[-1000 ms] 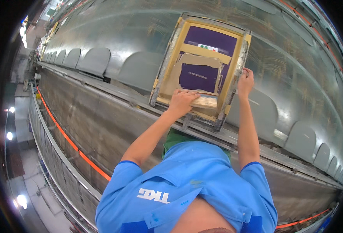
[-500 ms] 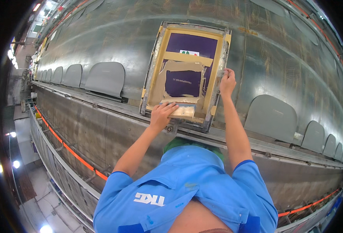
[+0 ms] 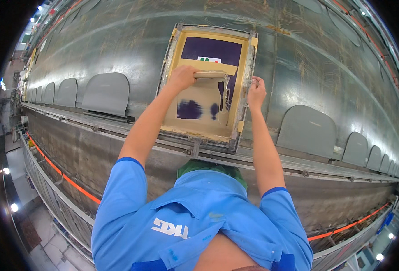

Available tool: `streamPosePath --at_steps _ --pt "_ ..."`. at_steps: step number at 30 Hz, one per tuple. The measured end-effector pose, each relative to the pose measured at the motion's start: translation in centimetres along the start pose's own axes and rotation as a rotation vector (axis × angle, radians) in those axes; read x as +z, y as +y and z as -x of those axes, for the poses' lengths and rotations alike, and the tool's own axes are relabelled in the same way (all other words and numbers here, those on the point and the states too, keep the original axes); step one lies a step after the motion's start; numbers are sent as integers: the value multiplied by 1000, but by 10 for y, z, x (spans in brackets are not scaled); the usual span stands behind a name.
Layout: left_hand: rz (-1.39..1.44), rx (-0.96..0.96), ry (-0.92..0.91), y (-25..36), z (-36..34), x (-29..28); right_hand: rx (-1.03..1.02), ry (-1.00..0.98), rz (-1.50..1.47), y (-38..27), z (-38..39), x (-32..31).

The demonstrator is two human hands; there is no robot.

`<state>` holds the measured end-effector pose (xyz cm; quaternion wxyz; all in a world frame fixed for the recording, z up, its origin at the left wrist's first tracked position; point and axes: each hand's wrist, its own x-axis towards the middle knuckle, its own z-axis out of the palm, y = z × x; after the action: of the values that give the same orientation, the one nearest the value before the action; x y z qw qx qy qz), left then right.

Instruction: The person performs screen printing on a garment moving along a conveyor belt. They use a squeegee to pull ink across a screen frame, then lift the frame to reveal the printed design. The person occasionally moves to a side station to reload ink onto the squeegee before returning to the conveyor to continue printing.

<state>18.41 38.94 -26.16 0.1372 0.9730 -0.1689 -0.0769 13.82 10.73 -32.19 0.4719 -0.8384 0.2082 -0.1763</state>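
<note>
A screen-printing frame [image 3: 250,56] with a yellowish inner border lies on the long metal table. Its dark purple mesh [image 3: 213,45] carries a strip of tan tape [image 3: 208,66] across it. Below the tape, beige ink [image 3: 199,92] covers much of the mesh, with dark patches showing through. My left hand [image 3: 183,77] is closed on the left end of a squeegee [image 3: 210,74], which lies crosswise just under the tape. With its fingers closed, my right hand [image 3: 256,92] grips the frame's right edge.
Grey rounded flat pieces [image 3: 105,94] lie in a row along the table's near side, on both sides of the frame, including a large one [image 3: 307,131] at right. A metal rail [image 3: 150,141] runs along the near edge. An orange strip [image 3: 66,169] follows the railing at left.
My left hand has moved the squeegee from the near end of the frame up to the tape. Beige ink now covers more of the mesh. The right hand stays on the frame's edge.
</note>
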Motion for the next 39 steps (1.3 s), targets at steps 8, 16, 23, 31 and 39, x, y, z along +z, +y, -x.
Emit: streamPosePath --at_steps 8,16,23,31,39 --pt "-24 201 357 27 116 72 0 42 -27 10 -9 -6" --pt "-18 -13 97 -11 36 32 35 -64 14 11 19 9" --pt "-77 115 216 35 114 83 -101 -47 14 42 -2 -9" --pt "116 78 244 66 208 92 -107 -19 42 15 0 -29" --pt "194 17 330 63 216 77 -213 -106 -35 -47 17 -44"
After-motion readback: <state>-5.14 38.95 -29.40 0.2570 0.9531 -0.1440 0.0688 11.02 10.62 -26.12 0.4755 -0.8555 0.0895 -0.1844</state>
